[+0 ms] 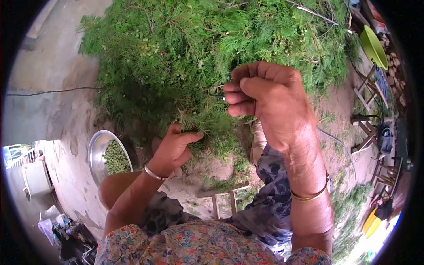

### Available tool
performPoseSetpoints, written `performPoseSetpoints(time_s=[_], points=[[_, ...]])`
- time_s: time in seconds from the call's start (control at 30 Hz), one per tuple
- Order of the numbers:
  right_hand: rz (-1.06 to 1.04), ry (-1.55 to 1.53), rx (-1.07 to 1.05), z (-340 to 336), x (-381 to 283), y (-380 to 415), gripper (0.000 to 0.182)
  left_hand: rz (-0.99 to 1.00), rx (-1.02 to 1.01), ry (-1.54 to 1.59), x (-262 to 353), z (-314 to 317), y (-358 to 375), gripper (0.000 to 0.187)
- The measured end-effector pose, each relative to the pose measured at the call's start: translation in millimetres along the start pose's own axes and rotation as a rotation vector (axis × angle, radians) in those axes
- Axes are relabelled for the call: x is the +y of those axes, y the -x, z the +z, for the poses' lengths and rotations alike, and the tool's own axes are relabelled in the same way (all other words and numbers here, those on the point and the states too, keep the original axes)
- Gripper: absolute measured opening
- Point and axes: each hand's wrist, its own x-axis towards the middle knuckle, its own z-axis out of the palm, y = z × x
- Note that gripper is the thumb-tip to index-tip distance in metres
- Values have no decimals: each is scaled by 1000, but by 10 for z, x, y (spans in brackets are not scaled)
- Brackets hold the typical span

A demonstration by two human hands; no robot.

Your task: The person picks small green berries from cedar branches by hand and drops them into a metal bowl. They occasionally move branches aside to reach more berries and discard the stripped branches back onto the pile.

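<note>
My left hand (pixel 174 148) is closed on a feathery green conifer sprig (pixel 194 120), thumb stretched along its stem. Higher and to the right, my right hand (pixel 269 90) has its fingers curled in with the thumb pressed against them; what they hold, if anything, is hidden. A large heap of cut conifer branches (pixel 190 48) with small pale green cones fills the space in front of both hands. To the left of my left hand stands a shiny metal bowl (pixel 93 154), partly filled with small green cones (pixel 115 158).
A small wooden stool (pixel 223 192) is between my knees. Loose green sprigs (pixel 340 212) lie on the ground at right. A lime-green basin (pixel 373 47), wooden stands (pixel 366 90) and a cable (pixel 338 141) are also on the right. Another cable (pixel 53 92) runs along the left.
</note>
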Motion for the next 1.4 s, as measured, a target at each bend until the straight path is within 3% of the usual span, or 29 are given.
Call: performPoseSetpoints(time_s=[0.07, 0.1, 0.27, 0.33, 0.4, 0.47, 0.53, 0.6, 0.73, 0.9, 1.07, 1.3, 1.4], points=[[-14, 105, -15, -10, 23, -9, 17, 76, -62, 79, 163, 180, 114, 31], [-172, 322, 15, -19, 103, -66, 15, 139, -128, 164, 263, 282, 166, 26], [-232, 313, 3, 94, 35, 30, 14, 134, -340, 323, 562, 472, 256, 36], [-332, 288, -119, 98, 69, 20, 13, 54, -410, 539, 589, 457, 229, 39], [-254, 164, -182, 165, 93, 52, 10, 51, -342, 540, 547, 413, 176, 38], [-415, 429, -188, 187, 306, -3, 7, -17, -273, 641, 491, 353, 150, 36], [-348, 549, -199, 222, 314, 32, 11, -13, -310, 617, 465, 315, 160, 38], [-496, 894, -15, 283, 300, 71, 16, -8, -344, 593, 475, 329, 176, 41], [-606, 1055, 37, 307, 352, 49, 18, 8, -208, 532, 565, 546, 325, 30], [-642, 943, -109, 276, 368, 28, 12, 3, -243, 461, 588, 394, 337, 28], [-645, 854, -247, 304, 383, 5, 12, 125, -82, 241, 563, 313, 271, 15], [-422, 785, -305, 359, 422, 28, 12, 139, 28, 185, 641, 364, 319, 10], [-330, 616, -286, 407, 424, 34, 7, 84, -76, 214, 628, 324, 310, 16]])
